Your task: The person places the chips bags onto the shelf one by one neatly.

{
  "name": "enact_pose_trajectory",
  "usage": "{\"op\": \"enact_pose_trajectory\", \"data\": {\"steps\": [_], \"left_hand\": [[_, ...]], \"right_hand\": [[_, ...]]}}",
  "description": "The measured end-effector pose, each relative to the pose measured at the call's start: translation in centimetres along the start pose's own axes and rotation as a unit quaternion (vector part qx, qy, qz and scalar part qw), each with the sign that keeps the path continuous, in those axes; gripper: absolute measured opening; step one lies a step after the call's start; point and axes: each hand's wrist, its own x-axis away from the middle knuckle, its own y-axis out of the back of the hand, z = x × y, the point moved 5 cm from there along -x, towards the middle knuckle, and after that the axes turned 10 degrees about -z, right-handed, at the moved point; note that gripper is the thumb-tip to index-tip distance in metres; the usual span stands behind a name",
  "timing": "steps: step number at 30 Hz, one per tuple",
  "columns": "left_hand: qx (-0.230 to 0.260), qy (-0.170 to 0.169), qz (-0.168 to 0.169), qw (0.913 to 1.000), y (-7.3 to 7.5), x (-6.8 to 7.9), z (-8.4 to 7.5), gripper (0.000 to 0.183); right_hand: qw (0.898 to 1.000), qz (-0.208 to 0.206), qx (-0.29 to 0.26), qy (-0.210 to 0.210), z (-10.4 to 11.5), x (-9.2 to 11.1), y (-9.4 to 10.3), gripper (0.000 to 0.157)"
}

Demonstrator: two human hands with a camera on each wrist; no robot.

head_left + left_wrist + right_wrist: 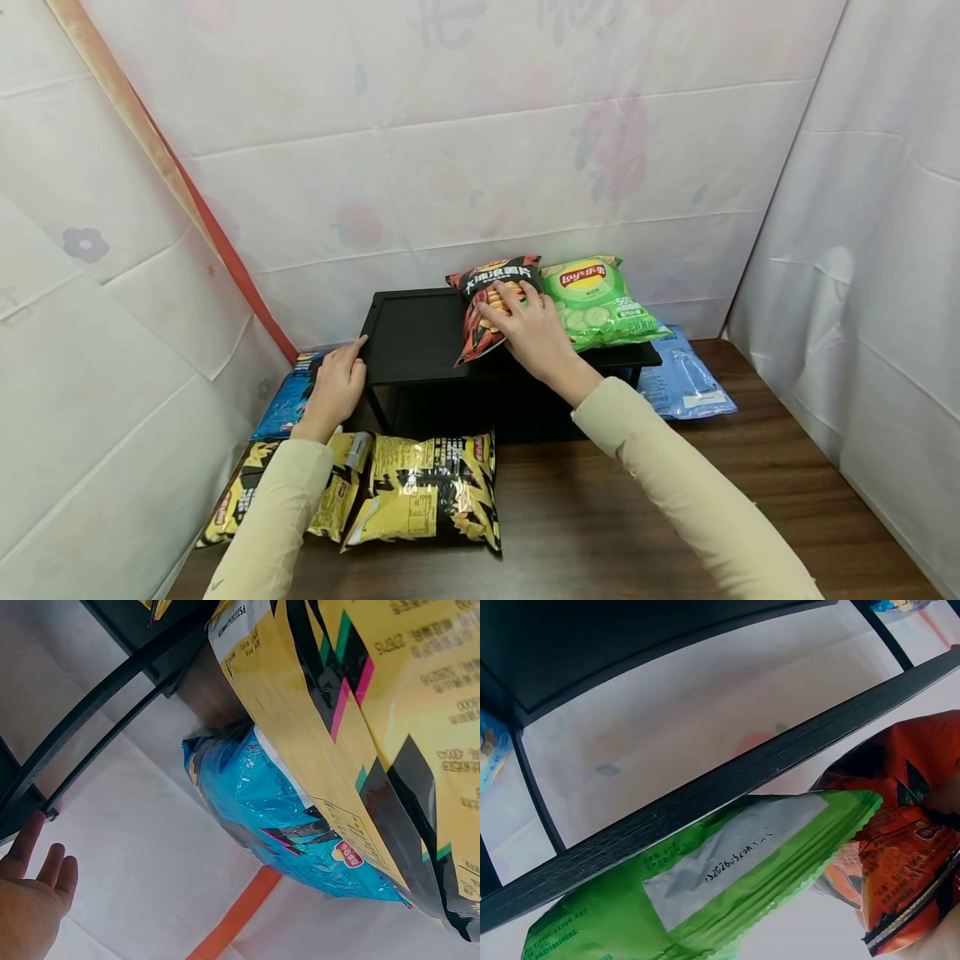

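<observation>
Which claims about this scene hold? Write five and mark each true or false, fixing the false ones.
1. The right hand grips a black-and-red plastic chip bag. True.
2. The green plastic chip bag lies at the left end of the black rectangular shelf. False: it lies at the right end.
3. The left hand is at the shelf's left edge. True.
4. The light-blue plastic bag at the right lies on top of the shelf. False: it lies on the brown wood-grain table.
5. A yellow-and-black plastic chip bag lies in front of the shelf. True.
</observation>
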Motion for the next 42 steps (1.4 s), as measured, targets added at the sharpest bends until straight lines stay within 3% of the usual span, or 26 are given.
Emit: {"op": "enact_pose_trajectory", "data": {"steps": [24, 35, 42], "left_hand": [[0.004, -0.002, -0.007, 1.0000, 0.1, 0.0, -0.2, 0.047], [0.007, -0.005, -0.008, 0.9999, 0.1, 0.0, -0.2, 0.048], [0.009, -0.005, -0.016, 0.9998, 0.1, -0.1, 0.0, 0.048]], "right_hand": [[0.996, 0.084, -0.004, -0.041, -0.4, 0.1, -1.8, 0.062], [0.979, 0.195, -0.018, -0.054, 0.2, 0.5, -2.5, 0.078], [0.973, 0.222, -0.030, -0.060, 0.4, 0.6, -3.1, 0.086]]}}
